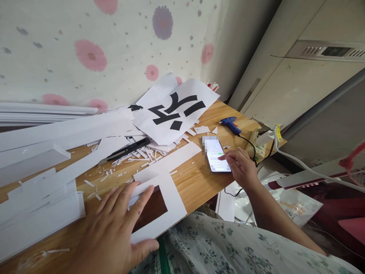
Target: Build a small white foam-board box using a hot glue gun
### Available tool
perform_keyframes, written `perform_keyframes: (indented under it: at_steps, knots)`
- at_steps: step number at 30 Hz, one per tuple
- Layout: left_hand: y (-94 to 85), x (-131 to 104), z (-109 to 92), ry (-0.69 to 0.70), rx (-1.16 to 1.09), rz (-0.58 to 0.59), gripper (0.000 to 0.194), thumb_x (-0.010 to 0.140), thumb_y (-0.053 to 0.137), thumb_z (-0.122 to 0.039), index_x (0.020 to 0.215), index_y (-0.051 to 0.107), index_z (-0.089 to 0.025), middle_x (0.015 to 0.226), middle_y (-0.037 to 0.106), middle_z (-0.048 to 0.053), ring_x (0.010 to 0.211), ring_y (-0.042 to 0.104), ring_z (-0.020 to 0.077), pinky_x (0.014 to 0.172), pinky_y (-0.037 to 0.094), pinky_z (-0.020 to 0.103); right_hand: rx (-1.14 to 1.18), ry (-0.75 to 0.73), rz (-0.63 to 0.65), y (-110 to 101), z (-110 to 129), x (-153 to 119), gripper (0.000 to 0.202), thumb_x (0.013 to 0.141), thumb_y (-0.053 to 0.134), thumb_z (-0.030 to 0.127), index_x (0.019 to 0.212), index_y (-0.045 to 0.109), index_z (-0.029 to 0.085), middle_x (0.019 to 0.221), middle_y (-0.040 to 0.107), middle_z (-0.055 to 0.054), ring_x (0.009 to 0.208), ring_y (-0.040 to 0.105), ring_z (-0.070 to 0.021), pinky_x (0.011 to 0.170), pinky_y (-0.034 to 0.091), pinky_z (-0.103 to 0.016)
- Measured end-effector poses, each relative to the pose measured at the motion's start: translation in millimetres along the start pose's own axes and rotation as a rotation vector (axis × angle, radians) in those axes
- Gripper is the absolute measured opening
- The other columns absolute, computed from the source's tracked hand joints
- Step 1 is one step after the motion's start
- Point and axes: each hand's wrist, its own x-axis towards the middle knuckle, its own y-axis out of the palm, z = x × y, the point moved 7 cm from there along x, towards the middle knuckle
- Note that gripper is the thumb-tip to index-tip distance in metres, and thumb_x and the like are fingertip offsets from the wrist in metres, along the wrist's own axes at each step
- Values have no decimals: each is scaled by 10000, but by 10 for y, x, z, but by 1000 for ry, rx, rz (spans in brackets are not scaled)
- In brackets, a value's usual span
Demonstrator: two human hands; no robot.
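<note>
From my end, taking the phone (215, 146) as the middle of the dial, I see it lying lit and face up on the wooden surface (191, 182), close to the near edge. The right hand (228, 161) bends over it from 3 o'clock, a finger at the screen; I cannot tell whether its thumb and finger touch. The left hand (125, 217) is spread at 8 o'clock, fingers apart, over a white card frame (176, 194) whose corner reaches the near edge. The hands are well apart.

Bare wood runs between phone and frame, giving me some room at 7 o'clock. More opens at 1 o'clock around the blue glue gun (230, 123), whose dark cord trails to 3 o'clock. At 10 o'clock a printed sheet (155, 131) covers part of a heap of scraps (145, 154). Toward 9 o'clock, a black cutter (128, 149) and long card strips (71, 135) crowd the surface.
</note>
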Motion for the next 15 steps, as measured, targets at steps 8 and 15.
perform_keyframes:
  at_steps: [8, 15]
  knots:
    - [-25, -17, -2, -1, -3, -15, 992, 671, 713, -621, 1499, 263, -308, 1461, 429, 112, 1270, 467, 360, 1027, 366, 520, 24, -71, 125, 191, 141, 85, 166, 955, 460, 225, 933, 624, 240, 915, 725, -49, 906, 639, -245, 935, 428, -491]
    - [19, -8, 2, -13, -11, 3, 972, 688, 694, -619, 1502, 256, -318, 1476, 410, 105, 1291, 443, 360, 1038, 354, 525, 32, -71, 122, 182, 156, 94, 152, 956, 456, 221, 922, 601, 247, 909, 727, -42, 882, 633, -243, 894, 444, -479]
